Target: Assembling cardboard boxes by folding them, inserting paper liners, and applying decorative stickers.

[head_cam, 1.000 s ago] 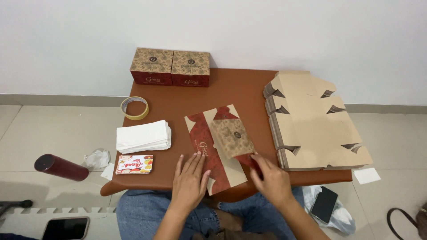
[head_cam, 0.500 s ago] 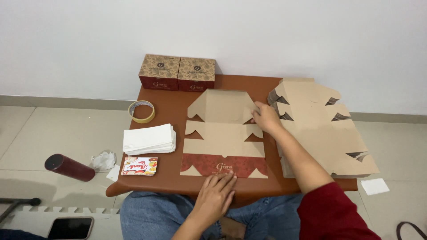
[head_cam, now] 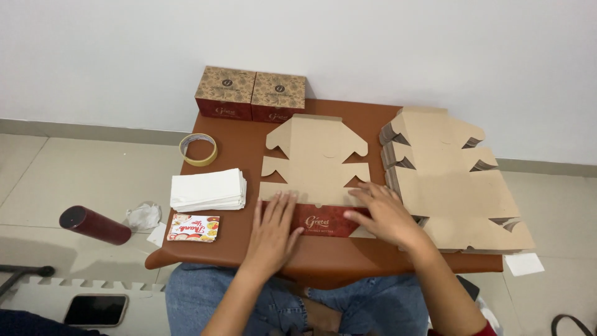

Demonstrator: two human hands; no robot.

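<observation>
A flat unfolded cardboard box blank [head_cam: 314, 163] lies plain side up in the middle of the brown table [head_cam: 249, 146], its near flap folded over to show a red printed face. My left hand [head_cam: 272, 231] lies flat on the left part of that red flap, fingers spread. My right hand [head_cam: 380, 213] presses the flap's right end, next to a stack of flat box blanks [head_cam: 451, 180].
Two finished brown-and-red boxes [head_cam: 250, 94] stand at the table's far edge. A tape roll [head_cam: 198, 150], a pile of white paper sheets [head_cam: 208, 189] and a small printed card [head_cam: 194, 227] lie on the left. On the floor lie a dark red cylinder [head_cam: 94, 224], crumpled paper [head_cam: 143, 216] and a phone [head_cam: 94, 309].
The blank went from folded and angled to spread flat, plain side up. My right hand came back from its far right corner to the near flap; my left hand moved forward onto the flap.
</observation>
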